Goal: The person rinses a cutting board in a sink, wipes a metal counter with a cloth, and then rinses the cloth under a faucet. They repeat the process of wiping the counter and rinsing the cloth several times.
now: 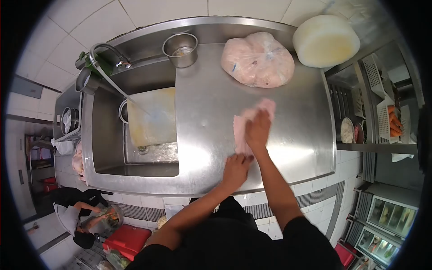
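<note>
Black sleeves (292, 231) are seen nearest, with both forearms (195, 207) stretched over the steel counter (204, 108). By the left hand (236, 172), fingers bent, the near end of a pink cloth (240, 135) is touched, perhaps to steady it; whether it is pinched cannot be told. Over the cloth, which lies on the counter, the right hand (258, 130) is laid palm-down, seemingly for pressure; its grip is blurred and cannot be told. Leftward, a stained cutting board (154, 118) is set in the sink (108, 148), apparently leaned for draining. Farther back, a steel pot (184, 59), a plastic bag of pale pink meat (257, 60) and a round white chopping block (326, 40) are ranged, likely out of the forearms' way.
</note>
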Action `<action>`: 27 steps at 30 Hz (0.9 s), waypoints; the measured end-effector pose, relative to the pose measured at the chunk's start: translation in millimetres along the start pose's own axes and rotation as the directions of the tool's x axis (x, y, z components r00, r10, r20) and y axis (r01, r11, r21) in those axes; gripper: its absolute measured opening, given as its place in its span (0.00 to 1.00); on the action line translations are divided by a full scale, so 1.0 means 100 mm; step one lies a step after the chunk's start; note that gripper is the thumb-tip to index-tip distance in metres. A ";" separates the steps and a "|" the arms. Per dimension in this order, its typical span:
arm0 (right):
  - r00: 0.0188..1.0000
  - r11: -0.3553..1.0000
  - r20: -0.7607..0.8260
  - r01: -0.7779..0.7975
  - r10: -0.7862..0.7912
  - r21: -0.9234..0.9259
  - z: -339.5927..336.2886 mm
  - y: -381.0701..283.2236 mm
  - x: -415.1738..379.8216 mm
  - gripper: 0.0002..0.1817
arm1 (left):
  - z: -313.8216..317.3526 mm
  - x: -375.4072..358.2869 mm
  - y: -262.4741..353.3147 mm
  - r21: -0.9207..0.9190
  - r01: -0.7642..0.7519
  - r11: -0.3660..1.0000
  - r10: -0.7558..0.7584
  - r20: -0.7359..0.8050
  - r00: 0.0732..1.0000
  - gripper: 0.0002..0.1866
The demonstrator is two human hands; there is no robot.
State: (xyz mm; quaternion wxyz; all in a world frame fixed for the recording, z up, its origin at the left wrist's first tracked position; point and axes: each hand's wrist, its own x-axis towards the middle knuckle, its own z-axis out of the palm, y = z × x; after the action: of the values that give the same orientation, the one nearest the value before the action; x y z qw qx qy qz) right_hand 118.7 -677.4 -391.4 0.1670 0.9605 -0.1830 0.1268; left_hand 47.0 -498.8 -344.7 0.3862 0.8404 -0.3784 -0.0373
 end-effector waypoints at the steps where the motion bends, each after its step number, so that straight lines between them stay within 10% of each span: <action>1: 0.997 0.812 0.074 -0.065 0.027 0.581 -0.27 -0.21 0.42 0.35 | 0.05 0.11 -0.18 -0.113 0.076 0.991 -0.076 0.002 0.997 0.21; 2: 0.995 0.781 0.085 -0.009 -0.056 0.625 -0.37 -0.38 0.76 0.35 | -0.20 0.41 -0.16 0.133 0.109 0.985 -0.099 -0.082 0.992 0.21; 6: 0.971 0.722 -0.112 0.231 -0.210 0.653 -0.18 -1.03 1.50 0.33 | -0.67 0.95 -0.54 0.159 0.347 0.924 -0.296 -0.275 0.915 0.14; 9: 0.904 0.648 0.096 0.220 -0.415 0.730 -0.93 -1.37 1.47 0.26 | -0.85 0.80 -0.51 0.156 0.453 0.878 -0.401 -0.278 0.873 0.14; 12: 0.919 0.237 -0.317 0.370 -0.234 0.898 -0.55 -1.64 0.90 0.22 | -1.25 0.19 0.22 0.319 0.340 0.885 -0.149 -0.499 0.854 0.15; 15: 0.899 0.499 -0.078 0.310 -0.432 0.809 -0.94 -1.50 0.24 0.24 | -0.79 -0.74 -0.35 0.093 0.423 0.901 -0.378 -0.307 0.873 0.15; 19: 0.872 0.355 -0.013 0.213 -0.490 0.910 -0.78 -1.71 -0.31 0.20 | -1.57 -1.85 -0.81 0.317 0.532 0.785 -0.401 -0.395 0.827 0.11; 23: 0.622 0.350 0.147 0.218 -0.769 0.911 -1.62 -2.22 -0.53 0.14 | -2.36 -2.68 -1.92 0.330 0.739 0.588 -0.401 -0.674 0.620 0.09; 26: 0.601 0.014 -0.240 0.387 -0.763 0.922 -1.66 -2.99 -0.95 0.18 | -2.95 -3.05 -2.71 0.384 0.852 0.355 -0.281 -0.826 0.489 0.07; 27: 0.484 0.134 -0.053 0.344 -0.873 0.929 -2.20 -3.16 -0.76 0.18 | -3.23 -3.10 -2.84 0.383 0.852 0.357 -0.283 -0.825 0.490 0.07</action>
State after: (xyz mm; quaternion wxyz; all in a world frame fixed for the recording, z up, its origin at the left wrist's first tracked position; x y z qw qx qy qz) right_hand 134.5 -295.8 -300.1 -0.3531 0.8721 0.3044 -0.1484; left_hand 113.6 25.7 -382.7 0.0479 0.9508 0.1464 0.2687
